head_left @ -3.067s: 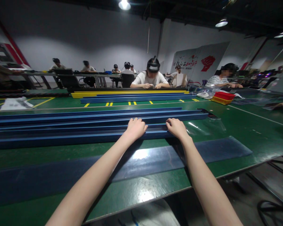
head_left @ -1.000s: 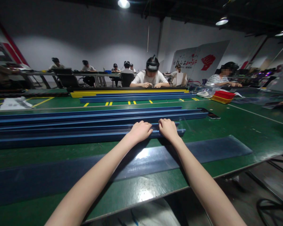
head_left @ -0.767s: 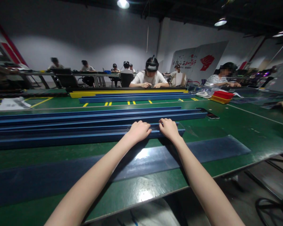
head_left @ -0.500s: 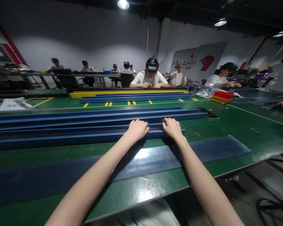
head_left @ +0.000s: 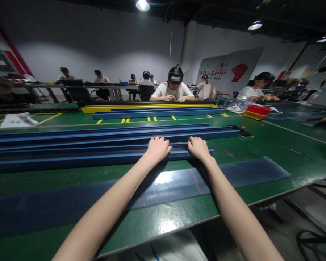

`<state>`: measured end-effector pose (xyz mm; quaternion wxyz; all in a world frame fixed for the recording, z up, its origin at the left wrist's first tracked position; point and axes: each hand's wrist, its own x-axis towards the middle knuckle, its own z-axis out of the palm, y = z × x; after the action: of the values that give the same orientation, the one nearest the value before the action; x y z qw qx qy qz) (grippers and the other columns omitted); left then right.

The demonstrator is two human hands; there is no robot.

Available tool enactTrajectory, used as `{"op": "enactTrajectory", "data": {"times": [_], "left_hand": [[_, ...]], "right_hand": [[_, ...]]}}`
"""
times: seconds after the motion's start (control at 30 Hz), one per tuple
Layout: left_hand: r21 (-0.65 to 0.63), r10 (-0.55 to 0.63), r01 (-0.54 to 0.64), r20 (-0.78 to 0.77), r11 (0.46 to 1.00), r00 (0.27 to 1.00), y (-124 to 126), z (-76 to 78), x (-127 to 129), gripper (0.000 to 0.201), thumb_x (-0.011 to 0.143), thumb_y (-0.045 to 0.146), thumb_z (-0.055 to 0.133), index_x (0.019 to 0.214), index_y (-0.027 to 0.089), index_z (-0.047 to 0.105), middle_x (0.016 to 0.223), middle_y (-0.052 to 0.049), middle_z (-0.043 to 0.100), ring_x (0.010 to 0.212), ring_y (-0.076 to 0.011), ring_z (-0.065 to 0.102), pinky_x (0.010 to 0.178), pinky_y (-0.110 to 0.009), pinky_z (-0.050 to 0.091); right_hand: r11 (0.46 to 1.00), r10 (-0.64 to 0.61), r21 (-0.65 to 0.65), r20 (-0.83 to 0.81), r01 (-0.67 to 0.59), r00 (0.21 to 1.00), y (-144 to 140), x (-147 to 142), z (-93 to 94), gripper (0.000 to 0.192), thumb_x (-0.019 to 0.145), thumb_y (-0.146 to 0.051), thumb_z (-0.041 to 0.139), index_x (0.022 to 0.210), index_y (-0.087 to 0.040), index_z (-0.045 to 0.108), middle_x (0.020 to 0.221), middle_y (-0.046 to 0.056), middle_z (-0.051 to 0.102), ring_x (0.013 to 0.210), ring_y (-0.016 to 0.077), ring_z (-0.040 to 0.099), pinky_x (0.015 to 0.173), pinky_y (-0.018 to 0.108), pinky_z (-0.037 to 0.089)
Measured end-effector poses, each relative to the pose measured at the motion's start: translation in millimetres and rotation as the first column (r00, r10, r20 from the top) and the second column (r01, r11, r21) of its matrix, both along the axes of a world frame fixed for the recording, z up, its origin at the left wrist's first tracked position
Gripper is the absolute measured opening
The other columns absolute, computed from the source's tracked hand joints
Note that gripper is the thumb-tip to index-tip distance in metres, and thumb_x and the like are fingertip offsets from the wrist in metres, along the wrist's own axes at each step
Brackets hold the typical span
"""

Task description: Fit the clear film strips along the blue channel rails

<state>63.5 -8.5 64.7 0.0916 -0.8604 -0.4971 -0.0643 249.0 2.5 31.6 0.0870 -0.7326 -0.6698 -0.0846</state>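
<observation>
**Both hands on the near blue rail**

Nearest blue rail (head_left: 97, 158) lies lengthwise on the green table (head_left: 274, 145). Left hand (head_left: 157, 148) and right hand (head_left: 198, 148) are curled over its top edge near the right end, gripping it. Risk: both grips sit at one end, so the long far end could swing or drag into the other blue rails (head_left: 111, 134) just beyond the knuckles. Dark flat strip (head_left: 233, 174) lies under the wrists. Red tray (head_left: 258, 110) sits well off to the right, with seated people beyond.

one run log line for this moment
left hand: on nearest blue rail | right hand: on same rail near its end | surface: green table
</observation>
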Motion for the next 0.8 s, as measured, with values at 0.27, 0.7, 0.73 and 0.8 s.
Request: {"op": "enactTrajectory", "data": {"times": [0.27, 0.7, 0.73, 0.8], "left_hand": [[-0.059, -0.2, 0.202, 0.036, 0.978, 0.979, 8.6, -18.6, 0.4, 0.073, 0.074, 0.062, 0.047, 0.13, 0.016, 0.037, 0.123, -0.014, 0.049, 0.111, -0.0286, 0.044, 0.091, -0.04, 0.034], [-0.14, -0.187, 0.184, -0.014, 0.973, 0.982, 19.9, -21.6, -8.0, 0.081, 0.07, 0.047, 0.053, 0.138, 0.02, 0.019, 0.119, -0.014, 0.049, 0.107, -0.0294, 0.045, 0.088, -0.039, 0.034], [-0.14, -0.194, 0.19, -0.015, 0.972, 0.981, 20.2, -20.6, -8.6, 0.081, 0.07, 0.048, 0.054, 0.138, 0.02, 0.02, 0.119, -0.013, 0.049, 0.108, -0.0292, 0.045, 0.088, -0.039, 0.034], [-0.146, -0.206, 0.2, -0.021, 0.969, 0.978, 20.1, -17.7, -9.5, 0.081, 0.069, 0.049, 0.055, 0.138, 0.022, 0.021, 0.117, -0.013, 0.051, 0.107, -0.0289, 0.046, 0.089, -0.039, 0.034]], "right_hand": [[1.0, -0.009, 0.005, -0.015, 0.009, 1.0, 1.7, -0.9, -2.1, 0.031, 0.086, -0.023, 0.028, 0.099, -0.016, 0.055, 0.104, 0.01, 0.06, 0.098, 0.023, 0.051, 0.079, 0.033, 0.033], [1.0, -0.01, 0.0, 0.014, 0.01, 1.0, 1.5, -2.6, -2.4, 0.033, 0.088, -0.024, 0.024, 0.099, -0.017, 0.055, 0.105, 0.011, 0.059, 0.098, 0.0237, 0.051, 0.08, 0.034, 0.033], [1.0, -0.013, -0.009, 0.012, 0.013, 1.0, 1.0, -2.9, -1.7, 0.034, 0.089, -0.024, 0.023, 0.099, -0.017, 0.055, 0.105, 0.011, 0.059, 0.098, 0.0235, 0.051, 0.08, 0.034, 0.033], [1.0, -0.017, -0.021, 0.007, 0.017, 1.0, 0.1, -3.2, -0.5, 0.034, 0.089, -0.024, 0.024, 0.099, -0.017, 0.055, 0.105, 0.011, 0.059, 0.098, 0.0231, 0.051, 0.08, 0.034, 0.033]]}}
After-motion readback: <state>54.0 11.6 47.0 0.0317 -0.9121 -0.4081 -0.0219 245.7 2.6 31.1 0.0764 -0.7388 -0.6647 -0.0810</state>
